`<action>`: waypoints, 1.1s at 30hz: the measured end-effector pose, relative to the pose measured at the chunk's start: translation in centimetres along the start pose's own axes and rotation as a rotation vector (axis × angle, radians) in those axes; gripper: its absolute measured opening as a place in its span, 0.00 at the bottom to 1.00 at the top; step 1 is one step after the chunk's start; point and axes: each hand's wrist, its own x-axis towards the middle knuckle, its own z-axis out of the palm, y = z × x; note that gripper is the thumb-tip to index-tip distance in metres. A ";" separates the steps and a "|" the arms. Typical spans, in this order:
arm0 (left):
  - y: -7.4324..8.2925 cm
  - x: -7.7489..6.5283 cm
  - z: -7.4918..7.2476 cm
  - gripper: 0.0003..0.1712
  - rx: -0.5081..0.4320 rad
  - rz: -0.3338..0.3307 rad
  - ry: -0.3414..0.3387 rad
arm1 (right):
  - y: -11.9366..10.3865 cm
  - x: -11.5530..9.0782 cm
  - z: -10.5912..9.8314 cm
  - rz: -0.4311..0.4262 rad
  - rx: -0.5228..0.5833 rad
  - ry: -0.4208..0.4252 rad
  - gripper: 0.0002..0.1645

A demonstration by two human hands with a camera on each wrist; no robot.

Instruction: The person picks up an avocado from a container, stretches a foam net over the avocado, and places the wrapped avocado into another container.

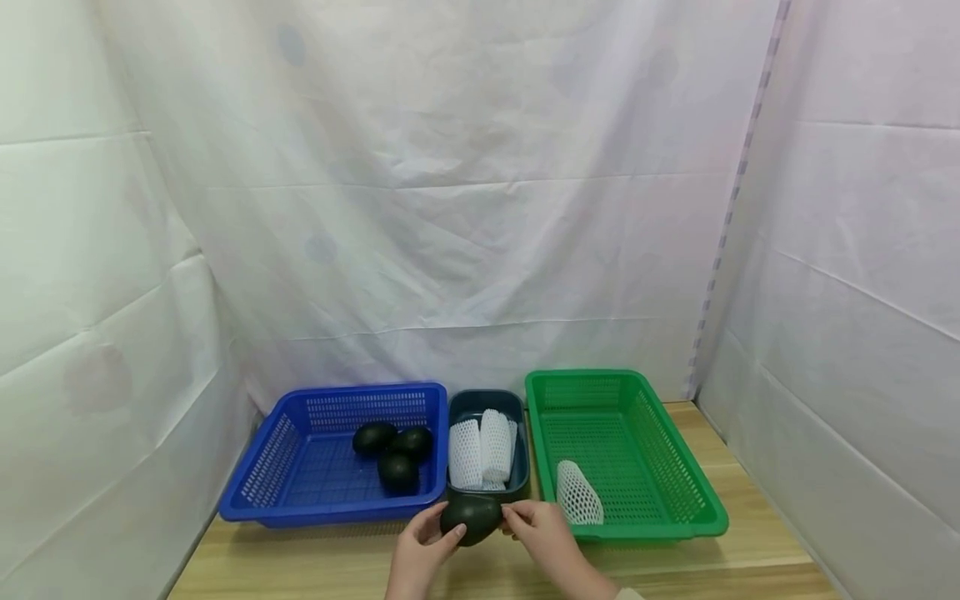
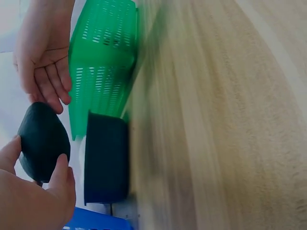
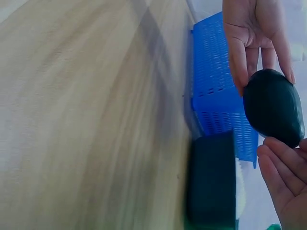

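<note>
A dark green avocado (image 1: pixel 471 518) is held up in front of the dark teal box (image 1: pixel 527 475). My left hand (image 1: pixel 422 552) grips its wide end between thumb and fingers. At the narrow tip, my right hand (image 1: pixel 546 537) pinches it with thumb and fingertips; the right wrist view has these fingers (image 3: pixel 283 165) at the tip. White foam net sleeves (image 1: pixel 495 446) lie bunched in the teal box. Another white net sleeve (image 1: pixel 577 496) lies in the green basket (image 1: pixel 712 527), at its near left corner; whether it holds anything I cannot tell.
To the left stands a blue basket (image 1: pixel 255 510) with several dark avocados (image 1: pixel 397 472) grouped at its right side. Both baskets flank the teal box on a wooden table (image 1: pixel 315 567). White cloth (image 1: pixel 450 250) hangs behind and along both sides.
</note>
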 end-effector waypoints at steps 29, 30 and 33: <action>-2.9 2.9 -0.2 0.35 -0.015 -0.099 -0.132 | 4.1 0.8 2.9 0.048 -0.214 0.035 0.12; -3.0 3.0 -0.2 0.34 -0.015 -0.098 -0.136 | 4.2 0.9 2.9 0.045 -0.218 0.034 0.12; -3.2 3.2 -0.2 0.34 -0.006 -0.093 -0.143 | 4.8 1.0 2.9 0.038 -0.230 0.026 0.11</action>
